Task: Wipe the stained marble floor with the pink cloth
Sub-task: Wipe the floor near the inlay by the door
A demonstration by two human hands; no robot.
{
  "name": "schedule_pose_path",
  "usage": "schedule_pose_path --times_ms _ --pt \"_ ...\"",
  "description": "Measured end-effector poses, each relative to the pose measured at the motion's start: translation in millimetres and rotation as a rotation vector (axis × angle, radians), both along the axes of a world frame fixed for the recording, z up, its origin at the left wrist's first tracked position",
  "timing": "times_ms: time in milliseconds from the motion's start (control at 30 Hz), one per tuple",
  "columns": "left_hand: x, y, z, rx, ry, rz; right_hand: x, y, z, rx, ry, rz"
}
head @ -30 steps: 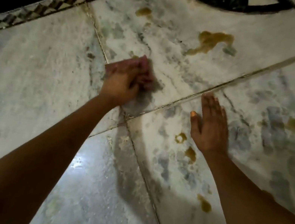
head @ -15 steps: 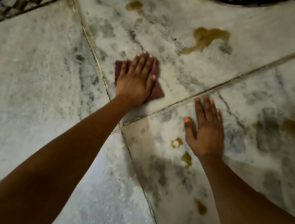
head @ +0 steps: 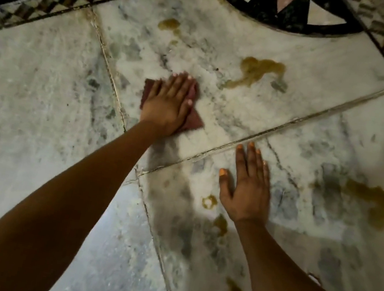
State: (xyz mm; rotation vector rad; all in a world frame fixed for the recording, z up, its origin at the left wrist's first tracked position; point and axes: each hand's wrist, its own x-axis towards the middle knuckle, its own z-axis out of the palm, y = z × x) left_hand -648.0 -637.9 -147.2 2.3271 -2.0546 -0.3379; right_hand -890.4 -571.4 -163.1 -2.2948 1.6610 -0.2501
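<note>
On the white veined marble floor point(head: 26, 103) our left hand point(head: 166, 107) presses the dark pink cloth point(head: 194, 120) flat, right hand point(head: 247, 191) spread bracing, so let's sweep firmly toward that yellow-brown stain point(head: 258, 69).

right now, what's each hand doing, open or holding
left hand: open, pressing the pink cloth flat.
right hand: open, flat on the marble floor, holding nothing.

The floor point(head: 28, 91) is pale marble stone with grey streaks. It looks mostly dull and a bit chalky. The near slab point(head: 114, 247) shines where light hits it. The cloth point(head: 194, 121) is soft, dark pink and matt. The stains point(head: 257, 72) are yellow-brown and look wet and a little glossy. The far border point(head: 70, 0) is small dark and light stone bits, set flat.
</note>
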Motion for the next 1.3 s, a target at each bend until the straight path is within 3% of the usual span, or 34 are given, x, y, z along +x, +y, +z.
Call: schedule_pose_path --times_ms 67,133,333,500,600,767,1000,1300 --pt "7 44 1 -0.025 -0.006 -0.146 0 1 0 0.000 0.002 -0.003" --pt "31 64 0 -0.046 -0.033 -0.139 -1 1 -1 -0.011 -0.005 -0.014" --pt "40 -9 -1 -0.007 -0.026 0.309 0 0 -1 -0.026 -0.003 -0.016" --pt "-9 46 -6 -0.053 -0.022 0.057 -4 3 0 -0.026 -0.054 0.006" --pt "5 68 -6 -0.105 -0.042 0.047 -1 0 7 -0.012 -0.154 -0.020" --pt "21 31 -10 -0.088 -0.027 0.265 34 -33 15 -0.050 -0.032 -0.115" --pt "49 -3 -15 -0.106 -0.058 0.282 75 -92 -7 -0.048 0.129 -0.299" --pt "70 -79 -8 -0.091 -0.050 0.484 77 -91 -8 -0.103 0.152 -0.312"
